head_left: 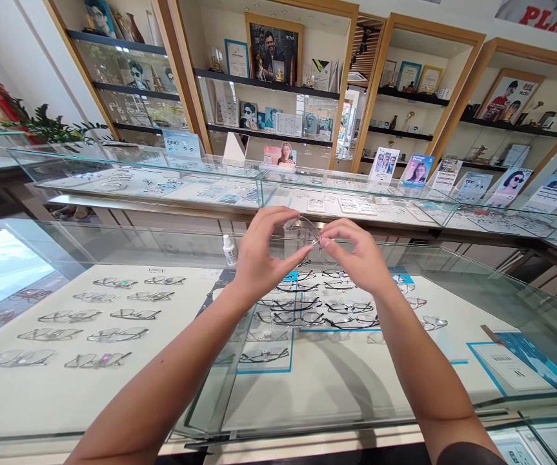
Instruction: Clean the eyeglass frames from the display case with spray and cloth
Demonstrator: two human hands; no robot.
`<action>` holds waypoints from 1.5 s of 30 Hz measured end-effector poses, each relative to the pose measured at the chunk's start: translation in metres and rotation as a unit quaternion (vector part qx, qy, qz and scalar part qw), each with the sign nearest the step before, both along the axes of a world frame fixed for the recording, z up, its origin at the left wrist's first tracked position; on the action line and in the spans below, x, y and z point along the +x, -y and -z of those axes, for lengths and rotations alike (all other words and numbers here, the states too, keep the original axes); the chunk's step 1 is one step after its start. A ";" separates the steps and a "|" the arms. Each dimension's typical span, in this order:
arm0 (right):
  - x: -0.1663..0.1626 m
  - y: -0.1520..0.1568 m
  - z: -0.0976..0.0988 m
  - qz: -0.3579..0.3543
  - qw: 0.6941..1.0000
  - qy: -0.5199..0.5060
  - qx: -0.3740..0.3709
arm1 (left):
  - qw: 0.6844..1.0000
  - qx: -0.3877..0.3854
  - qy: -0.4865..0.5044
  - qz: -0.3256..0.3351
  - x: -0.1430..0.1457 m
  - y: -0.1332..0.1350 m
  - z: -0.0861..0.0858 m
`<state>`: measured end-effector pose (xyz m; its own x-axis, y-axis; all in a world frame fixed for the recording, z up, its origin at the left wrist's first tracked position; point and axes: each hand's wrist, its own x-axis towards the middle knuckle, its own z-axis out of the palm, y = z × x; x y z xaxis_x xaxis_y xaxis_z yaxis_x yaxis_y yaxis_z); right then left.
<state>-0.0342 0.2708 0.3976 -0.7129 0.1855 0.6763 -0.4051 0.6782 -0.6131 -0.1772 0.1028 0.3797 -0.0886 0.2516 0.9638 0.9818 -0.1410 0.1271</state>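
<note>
Above the glass display case, both of my hands hold up one pair of clear, thin-framed eyeglasses (307, 227). My left hand (264, 248) curves round the left side, its fingers at the top edge and its thumb at the lower edge. My right hand (355, 250) pinches the other side between thumb and fingers. Parts of the frame are hidden by the fingers. Below, under the glass, several rows of eyeglasses (290, 303) lie in the case. A small white bottle (230, 250) stands just left of my left hand.
More eyeglasses (71, 316) lie in the left part of the case, whose glass front edge (317, 431) runs near me. A second glass counter (210, 184) with small signs (416, 170) stands behind. Shelves (271, 84) line the wall.
</note>
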 end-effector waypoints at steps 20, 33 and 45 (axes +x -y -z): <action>-0.010 -0.014 0.006 -0.068 0.965 0.105 -0.232 | 0.984 0.026 0.169 0.053 0.006 -0.005 0.008; -0.005 0.023 0.013 0.085 0.995 -0.044 0.007 | 0.891 -0.116 0.418 0.135 0.027 -0.012 0.011; 0.039 -0.036 0.016 0.132 0.987 0.067 -0.067 | 0.892 -0.302 0.331 0.057 0.016 -0.016 0.004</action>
